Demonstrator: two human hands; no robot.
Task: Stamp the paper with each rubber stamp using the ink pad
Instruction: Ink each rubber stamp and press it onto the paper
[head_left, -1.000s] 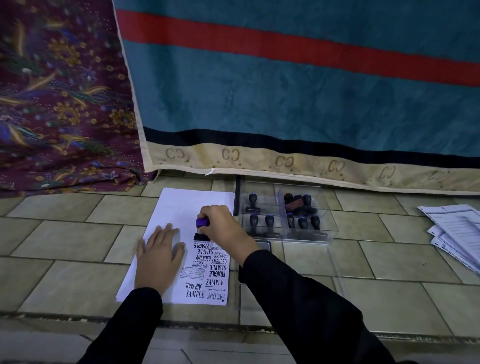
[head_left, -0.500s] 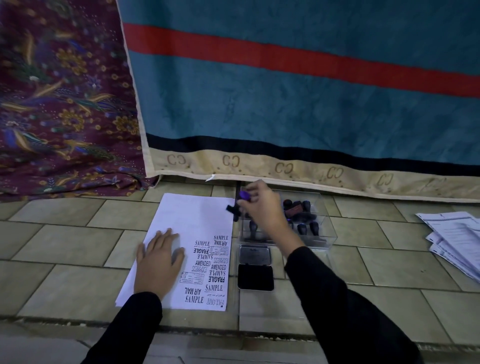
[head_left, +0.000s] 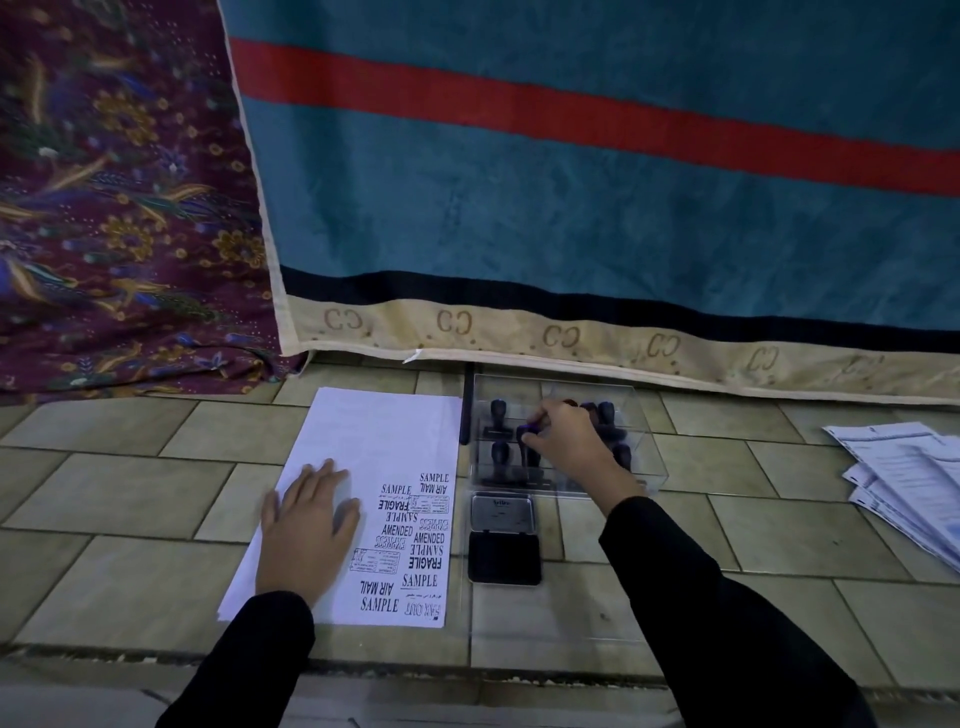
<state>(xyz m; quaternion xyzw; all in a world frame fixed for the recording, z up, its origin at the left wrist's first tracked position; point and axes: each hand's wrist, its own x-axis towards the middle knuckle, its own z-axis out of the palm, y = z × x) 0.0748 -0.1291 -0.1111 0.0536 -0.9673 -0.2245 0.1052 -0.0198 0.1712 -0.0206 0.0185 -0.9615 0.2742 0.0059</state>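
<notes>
— The fingers (head_left: 545, 431) of the right hand (head_left: 569, 447), what are they doing?
— They curl round the purple-topped black rubber stamp (head_left: 530, 430), pinching its handle inside the clear plastic box (head_left: 644, 452). Whether its base touches the box floor, I cannot tell.
— And the other fingers (head_left: 322, 475)?
— Straight and spread. The left hand (head_left: 311, 525) lies flat on the white sheet of paper (head_left: 374, 441), left of the black stamped words that fill its right-hand strip.
— What else sits in the box?
— Several dark upright rubber stamps (head_left: 498, 415), on both sides of the hand.
— The ink?
— The black rectangular ink pad (head_left: 504, 558) lies open on the tiled floor (head_left: 130, 499), between the paper and the right sleeve. Its silver lid (head_left: 503, 512) is folded back towards the box and lies just in front of it.
— Further out?
— A loose stack of printed sheets (head_left: 914, 478) lies far right. A teal blanket with a red stripe (head_left: 571, 208) hangs behind, beside a maroon floral cloth (head_left: 104, 208)
</notes>
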